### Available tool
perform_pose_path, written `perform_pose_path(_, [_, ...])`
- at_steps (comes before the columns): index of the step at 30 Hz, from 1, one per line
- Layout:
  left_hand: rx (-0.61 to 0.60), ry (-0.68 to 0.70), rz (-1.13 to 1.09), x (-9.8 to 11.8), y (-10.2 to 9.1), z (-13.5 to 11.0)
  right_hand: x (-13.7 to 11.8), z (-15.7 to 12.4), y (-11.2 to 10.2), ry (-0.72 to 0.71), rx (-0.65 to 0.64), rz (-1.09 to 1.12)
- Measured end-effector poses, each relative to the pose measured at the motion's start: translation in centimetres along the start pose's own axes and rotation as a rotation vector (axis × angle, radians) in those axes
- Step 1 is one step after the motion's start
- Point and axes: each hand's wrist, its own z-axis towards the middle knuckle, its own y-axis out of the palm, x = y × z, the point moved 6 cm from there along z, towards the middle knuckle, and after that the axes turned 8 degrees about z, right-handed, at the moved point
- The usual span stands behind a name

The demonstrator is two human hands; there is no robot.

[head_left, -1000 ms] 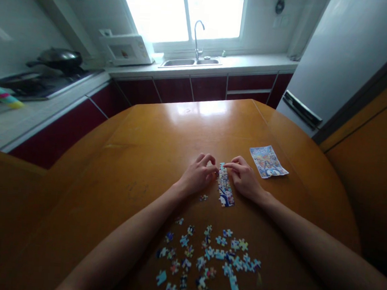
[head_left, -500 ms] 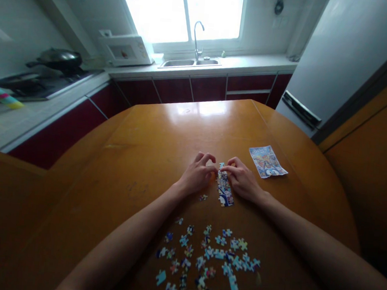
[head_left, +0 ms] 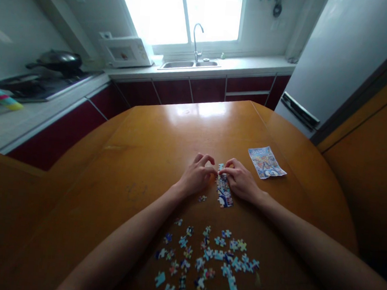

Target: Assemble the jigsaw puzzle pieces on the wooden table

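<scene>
Strip [head_left: 225, 197] of joined jigsaw pieces lies between our left hand [head_left: 196, 175] and right hand [head_left: 242, 180] on the worktop [head_left: 154, 133]. We judge the step to be fitting along its upper left edge; the next move calls for steadying the strip while pressing gently. Our hands are apart, fingertips nearly meeting there; we cannot tell whether either pinches anything. We count one strip, one picture sheet [head_left: 266, 163], one small clump [head_left: 202, 198] near the left hand, and roughly thirty loose pieces [head_left: 219, 254], some touching.
</scene>
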Motion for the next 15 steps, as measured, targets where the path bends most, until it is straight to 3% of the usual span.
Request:
perform_pose_path(4, [0.004,-0.010,-0.010,-0.2,0.0,0.0,0.2,0.0,0.1,0.000,0.005,0.014])
perform_pose_path(10, [0.115,-0.078,-0.001,-1.5,-0.4,-0.2,0.4,0.0,0.1,-0.005,0.012,0.029])
perform_pose_path(15, [0.041,-0.023,0.000,-0.8,-0.2,-0.1,0.1,0.0,0.0,-0.004,0.014,0.050])
